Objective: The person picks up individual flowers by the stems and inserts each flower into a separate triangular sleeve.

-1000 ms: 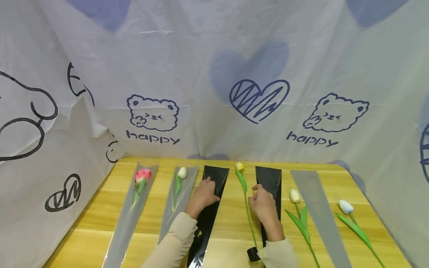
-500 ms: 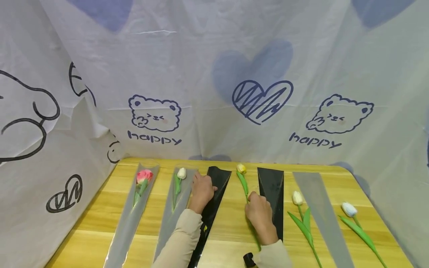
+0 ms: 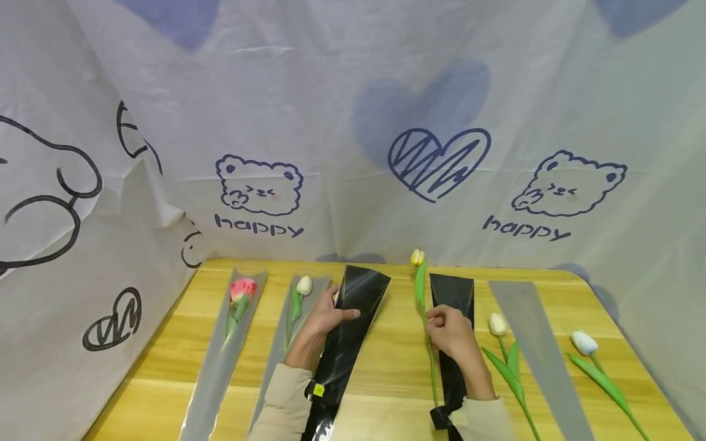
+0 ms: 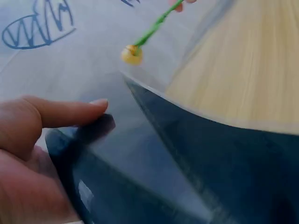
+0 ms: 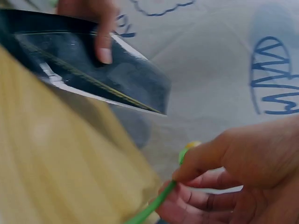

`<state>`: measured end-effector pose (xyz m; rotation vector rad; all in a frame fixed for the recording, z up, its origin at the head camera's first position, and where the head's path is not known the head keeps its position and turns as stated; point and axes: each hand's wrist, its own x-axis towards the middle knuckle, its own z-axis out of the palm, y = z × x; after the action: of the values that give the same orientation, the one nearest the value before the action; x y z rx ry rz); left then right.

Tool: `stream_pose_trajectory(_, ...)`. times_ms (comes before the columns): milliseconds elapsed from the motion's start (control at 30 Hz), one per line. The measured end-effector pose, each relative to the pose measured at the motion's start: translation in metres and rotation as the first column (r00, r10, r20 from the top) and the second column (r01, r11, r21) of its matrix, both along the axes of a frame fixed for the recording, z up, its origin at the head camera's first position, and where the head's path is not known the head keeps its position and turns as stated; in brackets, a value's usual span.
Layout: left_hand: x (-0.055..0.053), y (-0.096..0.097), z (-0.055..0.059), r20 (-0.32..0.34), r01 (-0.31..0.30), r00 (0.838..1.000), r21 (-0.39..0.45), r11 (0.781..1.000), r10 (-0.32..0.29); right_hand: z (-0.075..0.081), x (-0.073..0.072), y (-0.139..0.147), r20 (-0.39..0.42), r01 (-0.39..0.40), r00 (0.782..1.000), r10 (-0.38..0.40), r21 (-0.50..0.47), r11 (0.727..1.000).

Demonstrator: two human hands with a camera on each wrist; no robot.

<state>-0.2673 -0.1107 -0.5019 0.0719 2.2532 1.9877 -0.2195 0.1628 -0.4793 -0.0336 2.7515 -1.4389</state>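
Note:
My left hand (image 3: 322,318) grips a black flower sleeve (image 3: 361,294) by its left side, thumb over its front face and fingers behind. The sleeve's wide end is lifted off the table, and its clear front panel shows in the left wrist view (image 4: 154,154). To the right, my right hand (image 3: 455,334) pinches the green stem of a yellow tulip (image 3: 417,257) between thumb and fingers. That tulip's head points away from me, raised at the table's far edge. In the right wrist view the stem (image 5: 154,205) crosses below my thumb, and the bloom is mostly hidden behind the hand.
A second black sleeve (image 3: 452,294) lies under my right forearm. Left are grey sleeves holding a pink flower (image 3: 243,289) and a white tulip (image 3: 304,285). Right are a grey sleeve (image 3: 537,343), a cream tulip (image 3: 497,324) and a pale blue-white tulip (image 3: 584,343). A printed cloth (image 3: 342,153) stands behind.
My left hand has taken hold of the black sleeve and raised its wide end. My right hand has picked up the yellow tulip by its stem and shifted it slightly right.

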Motion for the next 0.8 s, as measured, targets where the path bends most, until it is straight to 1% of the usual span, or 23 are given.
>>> stream_pose_trajectory(33,0.002,0.001,0.001,0.011,0.025,1.000,0.053,0.998,-0.026,0.004,0.000,0.003,-0.006,0.004,1.000,-0.004,-0.037,0.999)
stream_pose_trajectory(67,0.003,0.003,0.003,0.009,0.057,0.998,0.089,0.994,-0.059,0.009,0.000,0.006,-0.021,0.007,1.000,-0.009,-0.070,0.997)
stream_pose_trajectory(133,0.007,0.006,0.006,0.010,0.115,0.993,0.141,0.983,-0.118,0.016,-0.001,0.011,-0.056,0.018,0.998,-0.026,-0.132,0.991)
stream_pose_trajectory(200,0.009,0.008,0.007,0.032,0.156,0.986,0.190,0.969,-0.165,0.022,-0.002,0.013,-0.096,0.033,0.994,-0.051,-0.179,0.983)
stream_pose_trajectory(333,0.015,0.010,0.008,0.091,0.201,0.968,0.288,0.936,-0.236,0.028,0.001,0.013,-0.170,0.047,0.981,-0.097,-0.275,0.960)
stream_pose_trajectory(433,0.017,0.010,0.010,0.081,0.238,0.956,0.352,0.905,-0.283,0.031,0.003,0.012,-0.213,0.067,0.965,-0.151,-0.357,0.932)
stream_pose_trajectory(500,0.018,0.009,0.011,0.057,0.259,0.953,0.358,0.897,-0.298,0.033,0.003,0.011,-0.230,0.082,0.954,-0.193,-0.419,0.904)
stream_pose_trajectory(567,0.019,0.007,0.013,0.041,0.279,0.949,0.347,0.895,-0.311,0.036,0.004,0.010,-0.238,0.098,0.941,-0.241,-0.491,0.866)
stream_pose_trajectory(633,0.020,0.005,0.014,0.025,0.294,0.947,0.326,0.899,-0.319,0.039,0.005,0.008,-0.233,0.117,0.929,-0.288,-0.554,0.825)
stream_pose_trajectory(733,0.020,0.003,0.013,0.003,0.303,0.948,0.283,0.910,-0.317,0.044,0.006,0.006,-0.226,0.124,0.912,-0.342,-0.643,0.756)
stream_pose_trajectory(800,0.021,0.004,0.012,-0.020,0.290,0.956,0.223,0.931,-0.293,0.046,0.007,0.006,-0.231,0.115,0.900,-0.370,-0.693,0.712)
